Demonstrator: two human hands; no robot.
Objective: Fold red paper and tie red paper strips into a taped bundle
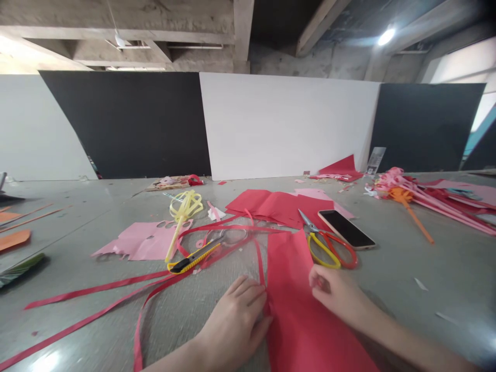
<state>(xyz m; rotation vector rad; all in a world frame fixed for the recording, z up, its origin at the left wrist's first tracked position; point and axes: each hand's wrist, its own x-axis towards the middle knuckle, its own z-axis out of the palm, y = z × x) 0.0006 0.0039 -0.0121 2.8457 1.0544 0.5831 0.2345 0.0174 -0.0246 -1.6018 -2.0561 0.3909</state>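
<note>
- The red paper sheet (289, 305) lay at the near side of the desk (391, 274), right of centre, between the two hands.
- The left hand (241, 321) was at the sheet's left edge, fingers bent and close together; whether they grasped the paper could not be told.
- The right hand (329, 293) was at the sheet's right edge, fingers curled in; whether they pinched anything could not be told.
- Scissors (314, 230) with yellow and orange-red handles lay just beyond the right hand, beside a smartphone (346, 228).
- A stack of red paper (263, 206) lay beyond the sheet.
- Left of the sheet, a yellow-and-black utility knife (196, 258) lay across long red strips (93, 287).
- Farther left lay a pink sheet (141, 242) with cut-out holes, near a looped yellow paper ornament (186, 205).
</note>
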